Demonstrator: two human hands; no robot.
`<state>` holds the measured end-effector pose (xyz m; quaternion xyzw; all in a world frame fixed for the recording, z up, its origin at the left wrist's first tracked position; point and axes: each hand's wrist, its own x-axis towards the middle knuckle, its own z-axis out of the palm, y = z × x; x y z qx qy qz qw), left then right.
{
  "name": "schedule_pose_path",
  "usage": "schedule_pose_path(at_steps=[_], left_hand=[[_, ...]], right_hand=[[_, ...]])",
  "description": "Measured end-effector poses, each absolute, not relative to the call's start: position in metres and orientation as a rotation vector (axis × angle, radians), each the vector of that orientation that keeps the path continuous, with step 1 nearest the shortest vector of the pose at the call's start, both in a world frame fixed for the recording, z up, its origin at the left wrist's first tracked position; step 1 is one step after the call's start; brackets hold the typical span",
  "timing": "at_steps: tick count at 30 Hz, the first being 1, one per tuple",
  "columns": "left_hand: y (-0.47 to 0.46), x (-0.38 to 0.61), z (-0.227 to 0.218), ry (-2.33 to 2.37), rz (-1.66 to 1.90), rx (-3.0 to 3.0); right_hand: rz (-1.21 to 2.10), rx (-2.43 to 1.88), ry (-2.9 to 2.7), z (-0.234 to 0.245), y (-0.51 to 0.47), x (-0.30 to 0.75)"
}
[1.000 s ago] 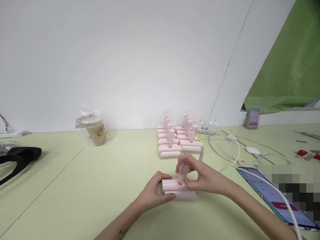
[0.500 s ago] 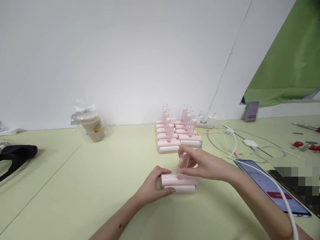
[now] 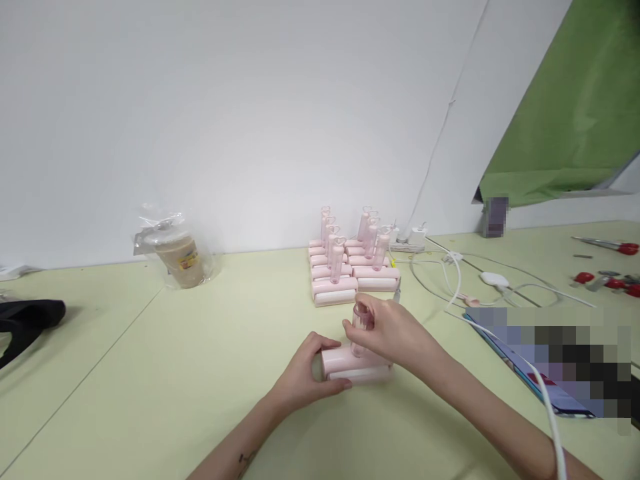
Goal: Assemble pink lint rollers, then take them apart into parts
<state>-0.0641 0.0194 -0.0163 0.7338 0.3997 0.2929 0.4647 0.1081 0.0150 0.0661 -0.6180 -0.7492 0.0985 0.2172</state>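
Left hand (image 3: 306,373) braces a pink base (image 3: 340,361); right hand (image 3: 395,331) pinches a see-through tube (image 3: 357,349)

The left thumb and fingers are parted just wide enough to hold the base's left end, thumb along the near side, fingers over the far side. The right thumb and fingertips are drawn close around the tube, which stands roughly upright on the base. With the base as the clock's centre, its right end shows at three o'clock, beneath the right wrist.

Room is tightest at twelve, where two columns of matching pink units (image 3: 334,291) stand near the right knuckles. The widest run of tabletop (image 3: 150,373) lies from seven to ten, crossed by a seam; a bagged cup (image 3: 183,260) bounds it at ten. A phone (image 3: 563,393) lies at three, and a white cable (image 3: 556,433) sweeps over it and the right forearm. Red-handled tools (image 3: 627,249) lie farther out at two. The table's far edge meets the wall (image 3: 240,120); its near edge is out of frame.

The right fingers hide the tube's top, and whether its foot is fixed to the base cannot be told. The rear units overlap. The phone is largely pixelated. A black object (image 3: 30,317) at nine is cut off by the frame.
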Motion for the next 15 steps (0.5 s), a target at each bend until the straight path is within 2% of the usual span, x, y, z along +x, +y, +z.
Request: schedule_pose_path(at_steps=[7, 9, 13, 15], left_hand=[[0.021, -0.065, -0.015, 0.993, 0.7, 1.79], [0.022, -0.067, -0.013, 0.977, 0.671, 1.792], [0.023, -0.07, -0.01, 0.946, 0.633, 1.768], [0.024, -0.071, -0.01, 0.924, 0.626, 1.772]], right_hand=[[0.139, -1.75, -1.973, 0.064, 0.009, 0.105], [0.311, -1.668, -2.019, 0.065, 0.009, 0.107], [0.909, -1.571, -2.019, 0.064, 0.012, 0.115], [0.971, -1.533, -2.004, 0.06, 0.014, 0.118]])
